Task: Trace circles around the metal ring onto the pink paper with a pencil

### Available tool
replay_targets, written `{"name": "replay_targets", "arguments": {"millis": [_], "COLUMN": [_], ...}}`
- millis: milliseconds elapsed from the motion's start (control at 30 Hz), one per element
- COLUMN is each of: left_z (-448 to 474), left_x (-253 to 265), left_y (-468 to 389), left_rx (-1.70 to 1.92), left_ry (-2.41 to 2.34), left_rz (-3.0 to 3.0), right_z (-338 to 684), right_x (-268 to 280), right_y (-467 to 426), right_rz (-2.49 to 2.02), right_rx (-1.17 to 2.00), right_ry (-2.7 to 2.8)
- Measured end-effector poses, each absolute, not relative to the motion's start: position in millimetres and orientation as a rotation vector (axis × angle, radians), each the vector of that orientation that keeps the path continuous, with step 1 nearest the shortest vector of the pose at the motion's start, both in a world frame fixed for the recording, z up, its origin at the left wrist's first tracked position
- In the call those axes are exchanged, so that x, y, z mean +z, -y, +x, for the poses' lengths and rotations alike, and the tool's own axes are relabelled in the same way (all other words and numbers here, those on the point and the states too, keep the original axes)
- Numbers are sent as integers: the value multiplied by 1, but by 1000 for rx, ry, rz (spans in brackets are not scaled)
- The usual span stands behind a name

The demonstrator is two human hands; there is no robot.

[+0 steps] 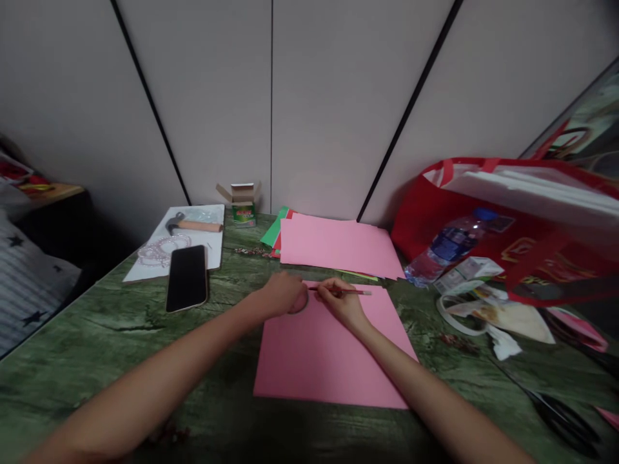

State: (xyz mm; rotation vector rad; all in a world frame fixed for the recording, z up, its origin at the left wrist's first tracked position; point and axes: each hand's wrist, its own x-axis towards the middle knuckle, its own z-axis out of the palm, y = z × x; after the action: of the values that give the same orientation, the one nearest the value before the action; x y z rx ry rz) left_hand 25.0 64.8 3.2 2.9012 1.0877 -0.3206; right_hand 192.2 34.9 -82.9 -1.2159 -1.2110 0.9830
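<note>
In front of me lies a sheet of pink paper (pixel 329 361). My right hand (pixel 342 303) is closed in a writing grip round a pencil (pixel 358 292), whose eraser end points right. The pencil's tip is at the paper's upper left area. My left hand (pixel 284 293) is at the same corner, its fingers closed and pressed on a small round piece (pixel 300 303) with a dark rim. Part of that piece is hidden beneath the fingers, so its kind cannot be made out.
Behind the sheet is a stack of pink and other coloured paper (pixel 338 241). To the left are a phone (pixel 187 278), a hammer (pixel 196 225) and a small open box (pixel 244 209). A water bottle (pixel 449 248), red bag (pixel 411 212) and scissors (pixel 556 412) are on the right.
</note>
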Motion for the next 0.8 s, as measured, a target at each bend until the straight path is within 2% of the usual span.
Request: {"name": "replay_targets", "arguments": {"millis": [533, 667, 800], "left_z": [29, 32, 32], "left_x": [4, 7, 9], "left_y": [-73, -77, -81], "left_rx": [-368, -415, -425], "left_ry": [-1037, -1019, -1028], "left_rz": [2915, 2901, 2879], "right_z": [166, 148, 134], "right_x": [-72, -68, -62], "right_y": [35, 40, 37], "right_rz": [-1250, -1155, -1155], "right_rx": [792, 641, 326], "right_ry": [1573, 1856, 2141]}}
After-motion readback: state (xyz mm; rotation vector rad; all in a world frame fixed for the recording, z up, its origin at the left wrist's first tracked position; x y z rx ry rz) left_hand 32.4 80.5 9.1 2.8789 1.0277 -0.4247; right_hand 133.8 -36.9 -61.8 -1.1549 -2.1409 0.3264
